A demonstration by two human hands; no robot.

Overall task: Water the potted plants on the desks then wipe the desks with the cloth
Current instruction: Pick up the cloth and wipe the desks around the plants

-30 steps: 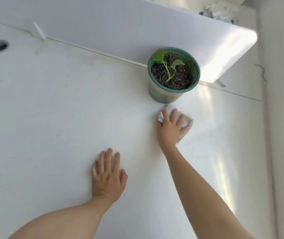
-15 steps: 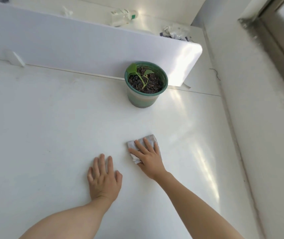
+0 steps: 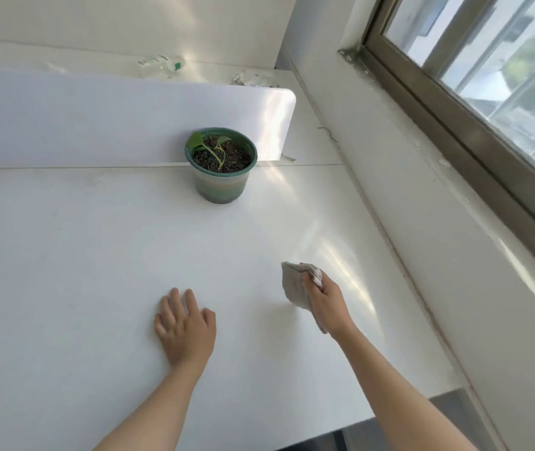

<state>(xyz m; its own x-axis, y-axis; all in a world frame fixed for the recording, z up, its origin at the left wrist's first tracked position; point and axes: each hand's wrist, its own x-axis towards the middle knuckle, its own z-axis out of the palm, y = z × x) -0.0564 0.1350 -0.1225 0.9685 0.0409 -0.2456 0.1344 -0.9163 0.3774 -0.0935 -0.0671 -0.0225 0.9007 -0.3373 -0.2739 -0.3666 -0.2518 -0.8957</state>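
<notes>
Head view: I am seeing the white desk (image 3: 97, 255) running back to the divider (image 3: 97, 125) and right to the wall (image 3: 422, 222), with lots of bare room between. The potted plant (image 3: 222, 177) is sitting by the divider. The right hand (image 3: 328, 301) is gripping the cloth (image 3: 295, 284), near the left hand (image 3: 186, 330), which is lying flat with fingers straight. The cloth is stretching from far to near.

right hand (image 3: 326, 299) grips cloth (image 3: 295, 284) well in front of potted plant (image 3: 221, 164); left hand (image 3: 185, 327) flat on desk (image 3: 80, 255), front-left of it.
</notes>
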